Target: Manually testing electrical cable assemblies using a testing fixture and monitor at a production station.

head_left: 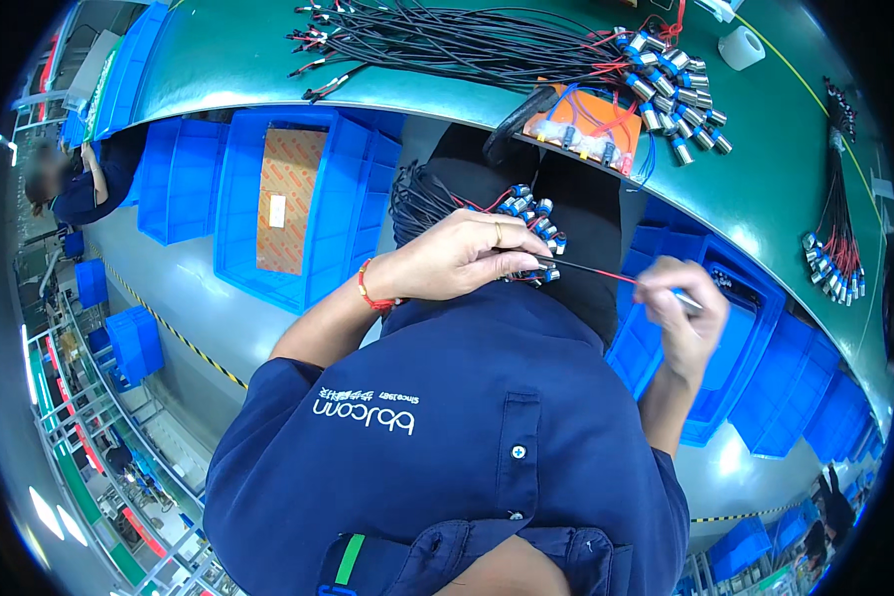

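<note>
Navy shirt cloth (447,353) lies nearest the camera, and beyond it, over the dark trousers (594,223), a thin black cable (578,266) with a red wire (621,277) at its end runs taut between the two hands. Pulled hard or at an angle, that wire could work loose from whatever it joins. The heap of silver and blue plugs (526,204) on the lap, with black leads (414,207) trailing off to the left, looks apt to slide to the floor (194,288) if the sitter shifts. Plugs packed so closely might also snag the cable and drag a neighbour along.

The left hand (467,256) is nearly closed, thumb against forefinger, pinching the black part of the cable close by the plugs. The right hand (683,303) is curled tight about the far end of the wire and a silvery piece (687,300), too blurred to tell whether plug or tool. Ahead, on the green bench (209,60), another bundle of cables (447,42) lies beside an orange block (591,121)
</note>
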Available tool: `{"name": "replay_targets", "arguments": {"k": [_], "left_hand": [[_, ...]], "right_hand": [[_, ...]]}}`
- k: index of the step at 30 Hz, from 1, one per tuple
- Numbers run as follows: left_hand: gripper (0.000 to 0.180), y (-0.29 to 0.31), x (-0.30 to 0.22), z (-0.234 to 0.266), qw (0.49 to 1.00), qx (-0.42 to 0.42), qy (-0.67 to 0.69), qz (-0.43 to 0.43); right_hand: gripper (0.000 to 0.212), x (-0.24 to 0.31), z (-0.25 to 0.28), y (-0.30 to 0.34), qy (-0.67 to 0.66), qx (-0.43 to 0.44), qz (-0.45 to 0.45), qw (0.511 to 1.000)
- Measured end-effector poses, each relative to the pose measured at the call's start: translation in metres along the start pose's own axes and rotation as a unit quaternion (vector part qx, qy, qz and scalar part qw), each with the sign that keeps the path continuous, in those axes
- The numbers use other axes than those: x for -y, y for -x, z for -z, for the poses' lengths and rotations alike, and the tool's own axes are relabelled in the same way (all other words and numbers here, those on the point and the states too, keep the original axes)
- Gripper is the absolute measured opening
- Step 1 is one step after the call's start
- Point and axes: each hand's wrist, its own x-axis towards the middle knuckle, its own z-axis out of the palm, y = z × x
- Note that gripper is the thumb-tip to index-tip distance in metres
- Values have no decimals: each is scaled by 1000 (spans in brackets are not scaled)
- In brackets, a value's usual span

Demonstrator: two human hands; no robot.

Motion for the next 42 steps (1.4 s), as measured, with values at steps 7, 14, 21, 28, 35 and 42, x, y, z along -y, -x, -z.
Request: {"name": "replay_targets", "arguments": {"k": [7,14,21,28,35,42], "left_hand": [[21,18,40,24,993,2,52,110],[20,17,35,33,973,-67,186,116],[24,-21,32,12,864,-64,499,6],[25,-57,28,-27,819,-50,570,37],[27,-87,28,-60,847,-79,501,156],[23,-97,31,-58,848,-134,477,191]], "right_hand": [[28,55,89,8,-406,-117,215,880],[40,24,163,24,-536,-281,142,783],[17,-11,214,68,-438,-358,100,819],[18,-33,215,84,-373,-437,131,808],[13,-45,175,61,-296,-362,97,878],[11,-45,148,36,-293,-301,76,905]]}}
